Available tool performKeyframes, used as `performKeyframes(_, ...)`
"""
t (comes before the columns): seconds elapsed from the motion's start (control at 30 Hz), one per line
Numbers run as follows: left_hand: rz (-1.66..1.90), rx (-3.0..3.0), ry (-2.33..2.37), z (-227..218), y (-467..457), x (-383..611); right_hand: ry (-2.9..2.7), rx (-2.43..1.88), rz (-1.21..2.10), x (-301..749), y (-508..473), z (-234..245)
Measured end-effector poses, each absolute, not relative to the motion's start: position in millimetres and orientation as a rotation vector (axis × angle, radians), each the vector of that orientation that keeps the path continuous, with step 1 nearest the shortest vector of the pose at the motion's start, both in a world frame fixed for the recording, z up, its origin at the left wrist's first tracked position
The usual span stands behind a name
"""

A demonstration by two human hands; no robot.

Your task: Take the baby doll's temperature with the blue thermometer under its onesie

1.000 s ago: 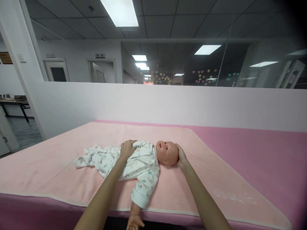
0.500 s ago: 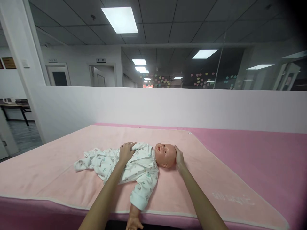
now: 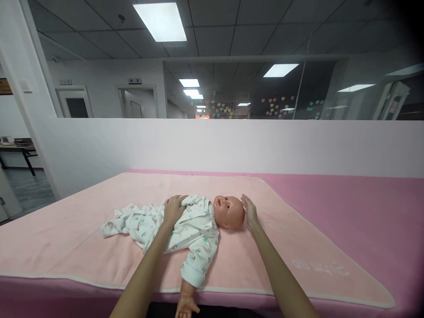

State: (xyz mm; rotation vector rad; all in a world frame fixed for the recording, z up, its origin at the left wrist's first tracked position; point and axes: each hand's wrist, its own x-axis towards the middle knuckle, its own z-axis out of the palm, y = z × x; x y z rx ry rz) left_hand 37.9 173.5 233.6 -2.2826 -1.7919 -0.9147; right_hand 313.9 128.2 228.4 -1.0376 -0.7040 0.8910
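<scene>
A baby doll lies on its back on a pink blanket, its bald head to the right and its legs to the left. It wears a white patterned sleepsuit, and one arm hangs toward the near edge with its bare hand over the side. My left hand rests flat across the doll's belly, fingers stretched out. Beside the crown of the doll's head, my right hand is held with fingers extended and slightly curved. Its fingertips are very close to the head; whether they touch it I cannot tell.
Under the blanket is a darker pink cover on the bed-like surface. A low white wall with glass above runs along the far side. Through an opening at left stands a table with things on it.
My right hand has eased off the doll's head, moving slightly right with its fingers lifting. My left hand stays on the belly. The camera view has shifted a little.
</scene>
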Motion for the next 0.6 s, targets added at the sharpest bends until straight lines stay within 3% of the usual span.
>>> performKeyframes(0.43,-0.934,-2.287,-1.785,235,172,38,-0.757,-0.893,1.278,304,122,234)
performKeyframes(0.6,-0.934,-2.28,-1.774,233,173,37,-0.624,-1.037,1.067,320,131,220)
